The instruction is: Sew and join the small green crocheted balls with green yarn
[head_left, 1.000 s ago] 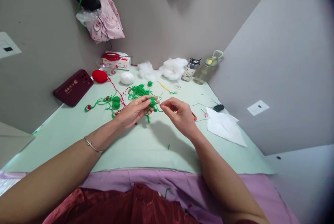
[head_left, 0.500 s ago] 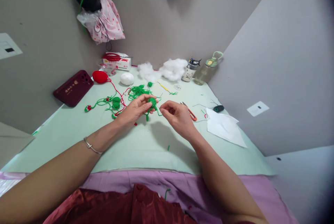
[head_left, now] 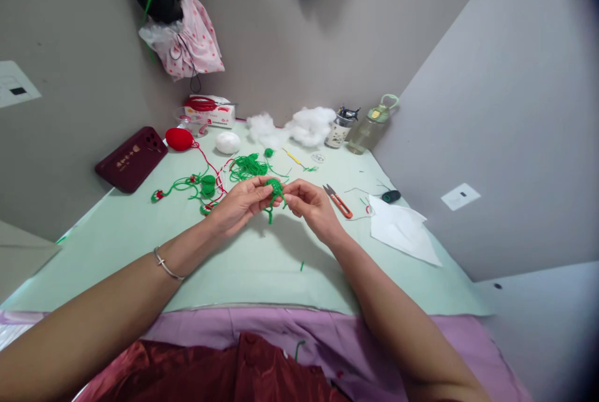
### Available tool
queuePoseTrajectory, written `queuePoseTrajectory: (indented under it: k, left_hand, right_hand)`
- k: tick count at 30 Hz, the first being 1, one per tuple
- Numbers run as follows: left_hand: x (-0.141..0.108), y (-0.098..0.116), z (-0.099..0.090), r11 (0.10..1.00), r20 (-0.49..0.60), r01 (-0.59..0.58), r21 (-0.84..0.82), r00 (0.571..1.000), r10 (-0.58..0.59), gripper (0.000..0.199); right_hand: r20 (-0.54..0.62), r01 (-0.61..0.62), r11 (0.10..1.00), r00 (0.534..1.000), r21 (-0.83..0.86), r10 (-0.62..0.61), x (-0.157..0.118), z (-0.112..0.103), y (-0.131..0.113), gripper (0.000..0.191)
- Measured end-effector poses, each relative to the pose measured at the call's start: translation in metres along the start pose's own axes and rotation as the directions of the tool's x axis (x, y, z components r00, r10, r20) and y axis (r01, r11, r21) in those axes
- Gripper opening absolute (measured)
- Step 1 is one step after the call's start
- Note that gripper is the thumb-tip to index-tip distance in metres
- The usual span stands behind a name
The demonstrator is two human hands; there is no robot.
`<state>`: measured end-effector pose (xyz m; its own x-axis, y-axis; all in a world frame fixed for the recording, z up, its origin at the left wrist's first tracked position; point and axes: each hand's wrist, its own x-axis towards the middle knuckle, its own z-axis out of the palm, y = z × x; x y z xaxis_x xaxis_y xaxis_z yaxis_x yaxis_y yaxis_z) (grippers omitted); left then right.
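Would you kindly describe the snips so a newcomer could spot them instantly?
On the pale green tabletop, find the right hand. Between it and the white paper lie the snips, set apart from their neighbours by an orange handle.

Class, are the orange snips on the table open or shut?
Open: the orange snips lie with their blade tips apart, a gap between them.

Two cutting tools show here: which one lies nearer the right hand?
The orange snips, lying on the tabletop beside the right hand; the red-handled scissors rest farther back, on the white box.
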<state>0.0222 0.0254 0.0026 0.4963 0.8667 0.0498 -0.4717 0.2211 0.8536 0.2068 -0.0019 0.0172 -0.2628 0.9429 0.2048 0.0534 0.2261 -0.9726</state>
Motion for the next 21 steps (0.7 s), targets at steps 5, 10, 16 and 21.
queuePoseTrajectory:
  k: [5, 10, 16, 21]
  left_hand:
    - [-0.001, -0.004, 0.004, 0.999, -0.017, -0.044, -0.023, 0.999, 0.044, 0.028]
    - [0.000, -0.009, 0.003, 0.998, -0.056, -0.062, 0.023, 0.996, 0.063, 0.031]
    - [0.001, -0.009, 0.001, 0.998, -0.047, -0.055, 0.044, 0.997, 0.057, 0.031]
    - [0.000, -0.002, 0.001, 0.999, -0.023, -0.039, 0.016, 0.999, 0.039, 0.029]
  right_hand:
    - [-0.144, 0.021, 0.999, 0.989, -0.050, -0.028, 0.001, 0.008, 0.008, 0.022]
    - [-0.221, 0.013, 0.990, 0.974, -0.141, -0.045, 0.000, 0.013, 0.008, 0.017]
    - [-0.193, 0.030, 0.979, 0.979, -0.203, -0.070, -0.001, 0.011, 0.000, 0.013]
    - [-0.135, 0.002, 0.990, 0.991, -0.144, -0.022, 0.001, 0.002, -0.002, 0.019]
